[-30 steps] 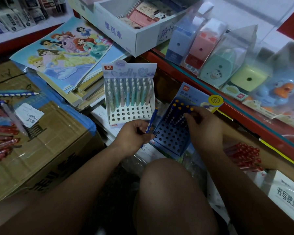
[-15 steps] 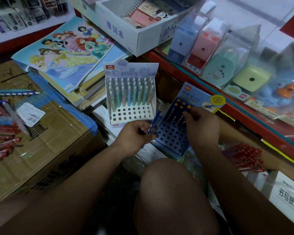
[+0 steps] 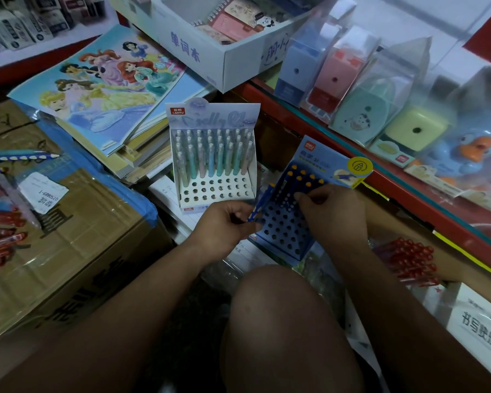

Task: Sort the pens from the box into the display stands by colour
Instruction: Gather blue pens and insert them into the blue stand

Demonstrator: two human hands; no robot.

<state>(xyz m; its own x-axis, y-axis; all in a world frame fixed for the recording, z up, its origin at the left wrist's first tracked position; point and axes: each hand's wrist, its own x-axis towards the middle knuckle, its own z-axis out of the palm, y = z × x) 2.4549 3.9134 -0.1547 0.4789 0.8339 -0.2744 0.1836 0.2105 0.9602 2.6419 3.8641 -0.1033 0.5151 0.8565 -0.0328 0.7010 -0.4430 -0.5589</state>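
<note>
Head view looks down on a cluttered stationery corner. Low in the middle, the left hand (image 3: 224,225) is closed around a blue pen (image 3: 262,202), pinching its lower part so that the pen slants up and to the right along the left edge of the blue display stand (image 3: 284,231). The right hand (image 3: 333,214) rests on the upper part of that stand with its fingers curled among the blue pens with yellow tips (image 3: 302,177) standing in the back rows; whether it actually grips one of them cannot be told. The front rows of holes in the blue stand are bare. Just to the left and slightly behind stands a white display stand (image 3: 213,194), its back rows filled with pastel pens (image 3: 213,157) and its two front rows of holes unfilled. A cardboard box (image 3: 77,236) sits at the left, with red pens (image 3: 0,231) in clear wrap lying on its far left side and a loose blue pen with white dots (image 3: 20,156) lying flat nearer its far edge. A second bundle of red pens (image 3: 408,259) lies to the right, beyond the right forearm. A princess colouring book (image 3: 102,89) tops a stack behind the white stand, and boxed pencil sharpeners (image 3: 352,80) line the red shelf at the right. A bare knee (image 3: 284,321) fills the bottom centre.
</note>
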